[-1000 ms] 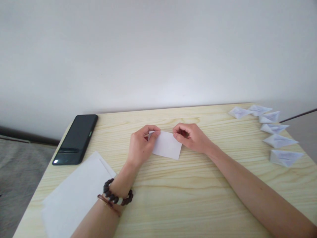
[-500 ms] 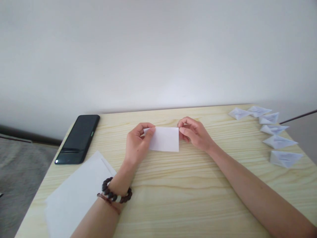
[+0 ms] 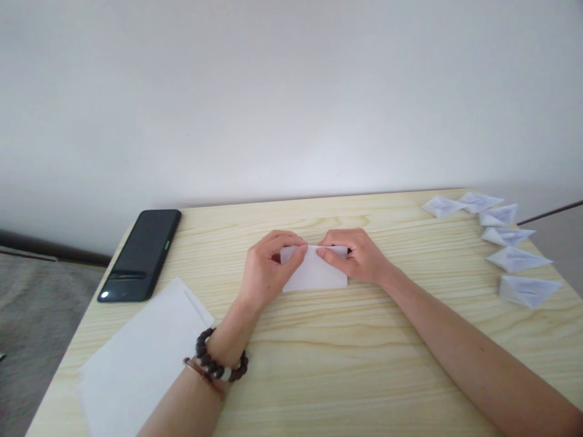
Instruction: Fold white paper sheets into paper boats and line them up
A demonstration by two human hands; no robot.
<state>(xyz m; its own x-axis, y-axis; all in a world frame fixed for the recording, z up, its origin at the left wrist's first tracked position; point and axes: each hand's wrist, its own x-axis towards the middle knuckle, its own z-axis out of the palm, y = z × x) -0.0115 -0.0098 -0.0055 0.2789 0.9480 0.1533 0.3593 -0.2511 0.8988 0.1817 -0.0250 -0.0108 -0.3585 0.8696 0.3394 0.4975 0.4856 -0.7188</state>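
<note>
A small white folded paper point(image 3: 314, 276) lies flat on the pale wooden table point(image 3: 346, 358), near its middle. My left hand point(image 3: 266, 270) pinches the paper's upper left corner, fingers curled over its top edge. My right hand point(image 3: 353, 255) presses on the upper right part, index finger laid along the top fold. The fingertips of both hands nearly meet over the paper. A dark bead bracelet point(image 3: 221, 361) circles my left wrist.
A black phone point(image 3: 140, 255) lies at the table's far left corner. Sheets of white paper point(image 3: 136, 361) sit at the near left. Several folded white paper shapes point(image 3: 498, 243) are lined up along the right edge. A plain wall stands behind the table.
The paper was held up slightly and turned between both hands; now it lies flat on the table, and both hands have closed in over its top edge.
</note>
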